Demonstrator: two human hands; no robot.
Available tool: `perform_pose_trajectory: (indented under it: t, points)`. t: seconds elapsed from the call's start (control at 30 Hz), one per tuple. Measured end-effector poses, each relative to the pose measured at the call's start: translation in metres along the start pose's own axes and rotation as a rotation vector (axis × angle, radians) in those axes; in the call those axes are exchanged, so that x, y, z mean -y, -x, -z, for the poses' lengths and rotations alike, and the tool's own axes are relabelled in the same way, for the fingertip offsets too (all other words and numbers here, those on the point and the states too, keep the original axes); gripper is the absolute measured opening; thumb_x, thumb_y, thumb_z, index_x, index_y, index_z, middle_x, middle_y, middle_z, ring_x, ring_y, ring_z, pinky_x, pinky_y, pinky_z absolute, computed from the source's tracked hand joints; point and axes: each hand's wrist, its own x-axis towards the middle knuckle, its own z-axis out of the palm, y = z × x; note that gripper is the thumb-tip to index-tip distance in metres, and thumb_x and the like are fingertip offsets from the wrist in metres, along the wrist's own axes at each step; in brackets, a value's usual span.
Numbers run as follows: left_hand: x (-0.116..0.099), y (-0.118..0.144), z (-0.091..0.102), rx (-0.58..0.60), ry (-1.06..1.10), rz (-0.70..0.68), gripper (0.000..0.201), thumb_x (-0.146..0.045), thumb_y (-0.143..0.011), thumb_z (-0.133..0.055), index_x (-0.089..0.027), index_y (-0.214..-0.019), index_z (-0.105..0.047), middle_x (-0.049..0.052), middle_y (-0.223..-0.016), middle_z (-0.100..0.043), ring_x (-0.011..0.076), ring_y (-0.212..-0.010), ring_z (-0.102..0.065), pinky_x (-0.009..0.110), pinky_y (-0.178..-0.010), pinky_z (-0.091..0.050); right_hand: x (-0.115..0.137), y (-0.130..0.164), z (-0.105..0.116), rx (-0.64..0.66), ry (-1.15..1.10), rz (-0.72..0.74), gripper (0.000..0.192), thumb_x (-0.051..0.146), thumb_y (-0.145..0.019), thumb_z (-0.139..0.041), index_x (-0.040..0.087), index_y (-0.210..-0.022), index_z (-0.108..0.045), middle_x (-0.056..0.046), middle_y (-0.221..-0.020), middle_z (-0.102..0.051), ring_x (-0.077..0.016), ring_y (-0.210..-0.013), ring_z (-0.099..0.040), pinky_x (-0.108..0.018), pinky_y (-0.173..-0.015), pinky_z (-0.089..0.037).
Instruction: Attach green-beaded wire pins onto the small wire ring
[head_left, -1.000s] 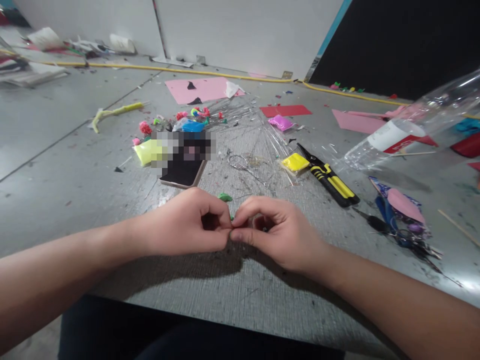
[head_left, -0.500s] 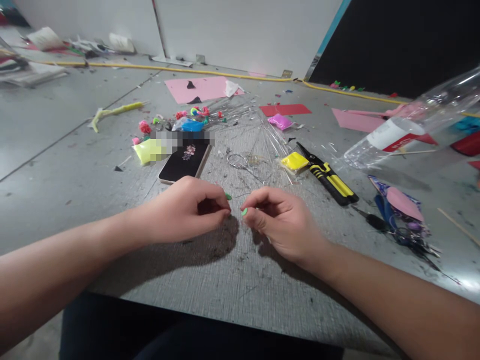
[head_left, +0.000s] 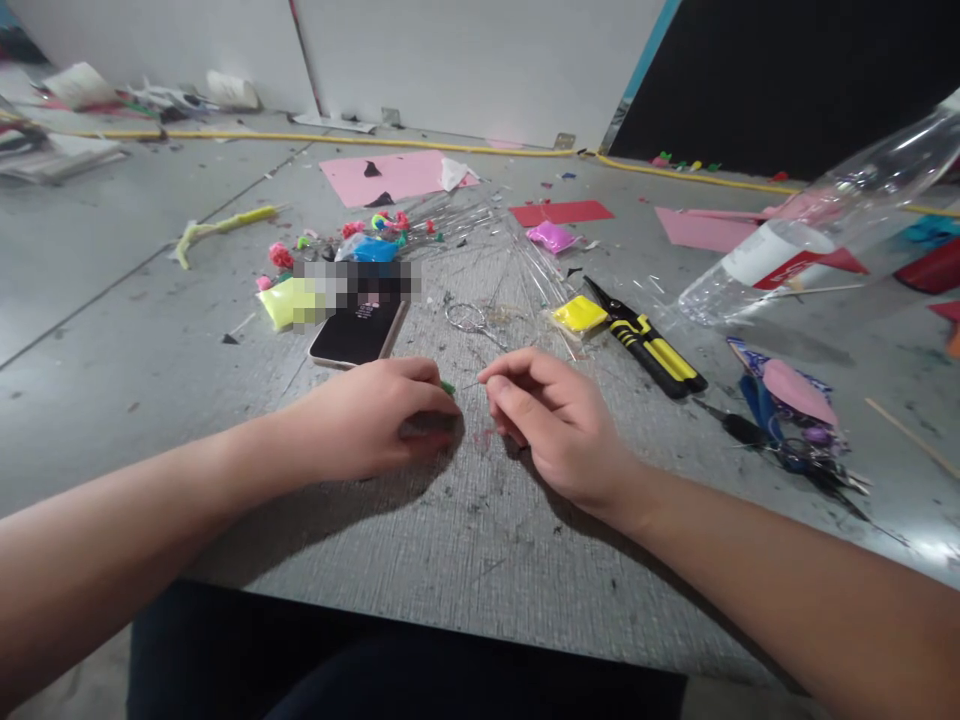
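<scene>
Both my hands rest on the grey table near its front edge, a small gap between them. My left hand (head_left: 375, 415) lies palm down with its fingers curled together; I see nothing in it. Its fingertips reach a small green clay lump (head_left: 448, 387) lying on the table. My right hand (head_left: 551, 415) has thumb and forefinger pinched, and a thin wire end (head_left: 471, 384) sticks out from them toward the green lump. What else the fingers hide I cannot tell.
A black phone (head_left: 358, 335) lies just beyond my left hand, with yellow-green clay (head_left: 283, 302) beside it. Yellow-handled pliers (head_left: 652, 345), a yellow clay pack (head_left: 579, 314), wire strands (head_left: 480, 250), a tipped clear bottle (head_left: 817, 245), pink sheets (head_left: 390, 175) and scissors (head_left: 780, 440) lie around.
My hands, pinched together a second ago, have parted. The left has flattened toward the green lump. The green bit seen at my right fingertip half a second ago no longer shows.
</scene>
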Motion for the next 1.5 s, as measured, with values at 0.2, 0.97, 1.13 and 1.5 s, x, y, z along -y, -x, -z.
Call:
perform_pose_trajectory:
  t: [0.2, 0.97, 1.13, 1.5]
  points:
    - [0.008, -0.002, -0.002, -0.021, 0.121, -0.057, 0.019, -0.024, -0.09, -0.061, -0.022, -0.1, -0.077, 0.004, -0.087, -0.066, 0.0135, -0.073, -0.063, 0.025, -0.069, -0.048, -0.002, -0.001, 0.002, -0.003, 0.109, 0.05, 0.017, 0.035, -0.096, -0.059, 0.019, -0.091, -0.063, 0.005, -0.064, -0.052, -0.0077, -0.054, -0.046, -0.023, -0.048, -0.037]
    - [0.004, 0.002, 0.008, -0.197, 0.989, -0.051, 0.009, -0.017, -0.078, -0.079, -0.019, -0.086, -0.078, 0.004, -0.084, -0.077, 0.0122, -0.072, -0.069, 0.022, -0.067, -0.057, 0.014, 0.016, -0.005, 0.171, 0.181, 0.35, 0.017, 0.029, -0.1, -0.049, 0.021, -0.087, -0.057, 0.003, -0.065, -0.054, -0.01, -0.057, -0.049, -0.026, -0.054, -0.04]
    - [0.001, 0.001, 0.007, -0.156, 1.026, -0.085, 0.008, -0.018, -0.08, -0.077, -0.019, -0.088, -0.079, 0.005, -0.086, -0.077, 0.0138, -0.075, -0.069, 0.025, -0.07, -0.058, 0.015, 0.017, -0.007, 0.157, 0.202, 0.381, 0.014, 0.025, -0.099, -0.049, 0.021, -0.088, -0.056, 0.005, -0.064, -0.051, -0.0092, -0.055, -0.046, -0.025, -0.053, -0.039]
    - [-0.009, 0.004, 0.003, -0.257, 0.949, -0.147, 0.011, -0.016, -0.084, -0.073, -0.021, -0.09, -0.081, 0.004, -0.08, -0.07, 0.0123, -0.072, -0.064, 0.023, -0.066, -0.055, 0.017, 0.018, -0.012, 0.145, 0.233, 0.383, 0.014, 0.026, -0.101, -0.047, 0.022, -0.09, -0.055, 0.003, -0.068, -0.053, -0.0107, -0.059, -0.051, -0.026, -0.055, -0.042]
